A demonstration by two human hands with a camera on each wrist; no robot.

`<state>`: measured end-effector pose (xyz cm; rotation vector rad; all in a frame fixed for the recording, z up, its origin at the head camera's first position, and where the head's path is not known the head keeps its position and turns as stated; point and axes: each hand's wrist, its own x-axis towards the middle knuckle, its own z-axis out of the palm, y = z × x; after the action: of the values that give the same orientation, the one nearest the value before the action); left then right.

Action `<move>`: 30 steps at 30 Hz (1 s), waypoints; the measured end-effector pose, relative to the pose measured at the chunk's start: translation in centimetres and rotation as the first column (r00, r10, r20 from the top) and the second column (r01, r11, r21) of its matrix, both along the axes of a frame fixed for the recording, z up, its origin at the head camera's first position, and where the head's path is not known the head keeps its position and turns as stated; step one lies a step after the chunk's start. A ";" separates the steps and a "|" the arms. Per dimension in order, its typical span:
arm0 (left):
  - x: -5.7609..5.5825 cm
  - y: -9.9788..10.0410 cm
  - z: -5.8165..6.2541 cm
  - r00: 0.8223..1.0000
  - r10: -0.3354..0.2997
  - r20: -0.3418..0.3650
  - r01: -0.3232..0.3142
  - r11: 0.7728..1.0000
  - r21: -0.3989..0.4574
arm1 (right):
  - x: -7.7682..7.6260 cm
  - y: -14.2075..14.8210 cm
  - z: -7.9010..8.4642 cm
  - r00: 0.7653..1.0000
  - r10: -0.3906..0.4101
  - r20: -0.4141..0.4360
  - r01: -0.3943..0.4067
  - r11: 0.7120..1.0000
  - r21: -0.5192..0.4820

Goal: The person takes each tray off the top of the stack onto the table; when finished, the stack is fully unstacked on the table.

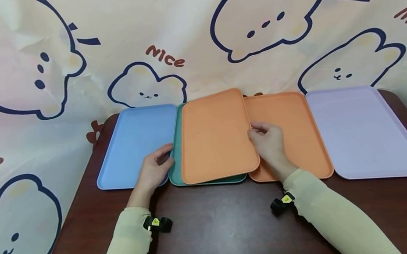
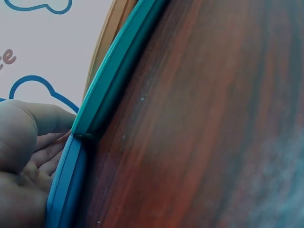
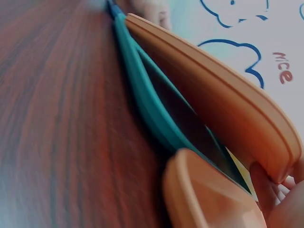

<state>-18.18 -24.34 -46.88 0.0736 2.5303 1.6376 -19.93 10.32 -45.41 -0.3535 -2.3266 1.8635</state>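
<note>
An orange tray [image 1: 214,136] lies tilted over a green tray [image 1: 177,153], its left side low and its right side raised. My right hand [image 1: 268,141] grips the raised right edge, as the right wrist view also shows, with a gap above the green tray's rim [image 3: 142,95]. My left hand [image 1: 153,169] is at the left edge of the green tray, over the right part of a blue tray [image 1: 138,142]. Up close, the left thumb [image 2: 52,118] touches or nearly touches the green rim [image 2: 109,71]; its fingers are partly hidden behind the blue rim [image 2: 66,185].
A second orange tray [image 1: 288,131] lies right of the green one, partly under my right hand. Beyond it is a lilac tray [image 1: 364,132]. The trays stand in a row on a dark wooden table [image 1: 220,235], before a cartoon-printed cloth [image 1: 194,17].
</note>
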 end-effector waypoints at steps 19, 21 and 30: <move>0.4 0.0 0.3 0.999 0.018 0.027 -0.016 0.999 -0.051 | 2.0 9.9 2.9 0.969 0.243 0.044 -0.246 0.964 0.104; 0.4 0.0 0.4 0.999 0.018 0.030 -0.017 0.998 -0.053 | 2.3 10.7 2.9 0.956 0.293 0.027 -0.294 0.946 0.135; 0.2 0.2 0.3 1.000 0.016 0.027 -0.015 0.998 -0.063 | 3.8 12.6 2.9 0.864 0.504 -0.002 -0.496 0.852 0.167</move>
<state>-17.96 -24.12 -46.57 0.0253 2.5658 1.5521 -16.12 22.96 -42.51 0.3534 -2.7010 1.8184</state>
